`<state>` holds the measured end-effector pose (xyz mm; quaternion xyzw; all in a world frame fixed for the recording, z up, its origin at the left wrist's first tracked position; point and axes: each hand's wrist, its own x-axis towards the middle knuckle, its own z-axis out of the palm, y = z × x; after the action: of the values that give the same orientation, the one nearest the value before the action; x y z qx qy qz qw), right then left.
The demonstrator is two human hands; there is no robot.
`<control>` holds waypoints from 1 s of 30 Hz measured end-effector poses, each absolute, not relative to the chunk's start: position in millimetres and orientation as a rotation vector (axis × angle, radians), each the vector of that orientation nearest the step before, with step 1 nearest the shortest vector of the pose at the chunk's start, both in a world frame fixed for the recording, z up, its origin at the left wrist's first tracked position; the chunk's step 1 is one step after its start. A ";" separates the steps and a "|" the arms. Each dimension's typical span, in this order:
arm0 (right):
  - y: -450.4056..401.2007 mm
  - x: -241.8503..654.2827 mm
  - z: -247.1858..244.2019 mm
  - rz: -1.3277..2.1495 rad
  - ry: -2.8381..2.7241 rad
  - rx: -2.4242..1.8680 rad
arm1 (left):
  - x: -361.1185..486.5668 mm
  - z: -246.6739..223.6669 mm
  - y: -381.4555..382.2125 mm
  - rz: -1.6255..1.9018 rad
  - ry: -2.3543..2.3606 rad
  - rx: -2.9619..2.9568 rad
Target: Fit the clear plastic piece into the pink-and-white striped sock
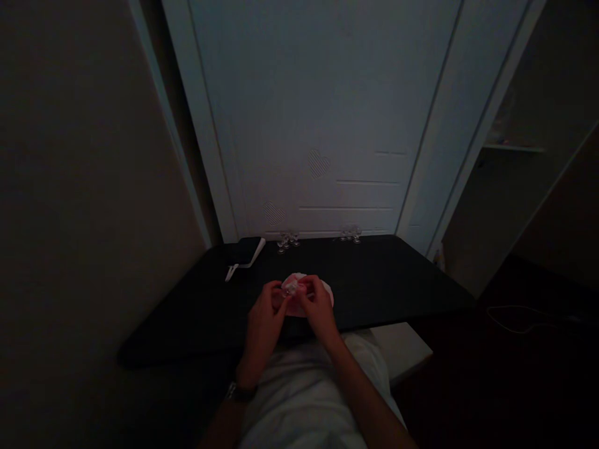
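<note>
1. Fingers of the left hand (262,317) and right hand (322,315) pinch a crumpled pink-and-white piece (292,287), perhaps cloth or paper, between them; uneven pulling could tear it or undo its folds.
2. It sits over the near middle of the dark surface (369,280); I cannot tell whether it touches. A slack pinch could drop it over the near edge onto the pale clothing (304,399).
3. Dim light hides the folds, inviting a misplaced pinch.
4. Farther left lies a black-and-white object (246,251); at the far edge, a wide sweep could scatter two clusters of small clear pieces (287,240).
</note>
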<state>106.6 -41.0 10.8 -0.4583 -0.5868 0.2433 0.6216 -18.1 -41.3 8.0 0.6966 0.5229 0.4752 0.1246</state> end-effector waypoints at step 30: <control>-47.3 108.8 9.9 0.421 -1.504 -1.147 | -16.2 14.0 -52.2 1.366 1.500 2.156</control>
<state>108.8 -47.3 9.9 -0.4879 -0.6398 0.1790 0.5661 -16.2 -52.2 14.0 0.7253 0.5046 0.4595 0.0903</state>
